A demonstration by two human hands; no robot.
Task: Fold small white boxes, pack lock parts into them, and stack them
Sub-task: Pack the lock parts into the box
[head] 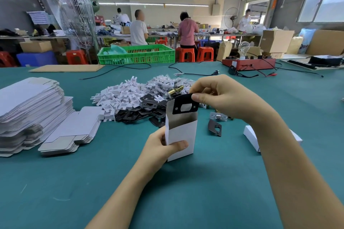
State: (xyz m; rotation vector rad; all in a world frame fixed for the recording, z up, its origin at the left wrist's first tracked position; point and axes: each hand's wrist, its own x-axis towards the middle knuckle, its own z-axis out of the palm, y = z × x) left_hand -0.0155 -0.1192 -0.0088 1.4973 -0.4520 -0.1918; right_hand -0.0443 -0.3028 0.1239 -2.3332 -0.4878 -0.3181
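Note:
My left hand (161,147) grips a small white box (183,139) that stands upright on the green table with its top open. My right hand (217,96) pinches a black lock plate (184,107) by its upper right corner, its lower edge at the box's mouth. Behind the box lies a heap of white plastic inserts (121,96), black plates (141,111) and bagged small parts (167,82), with a brass lock cylinder (175,90) among them. Flat unfolded box blanks (31,106) are stacked at the left.
A loose black plate (215,127) and a small clear bag (218,116) lie right of the box. A folded white box (251,135) sits behind my right forearm. Cables, a red tester with a bulb (248,63) and a green crate (136,54) stand farther back. People work at distant benches.

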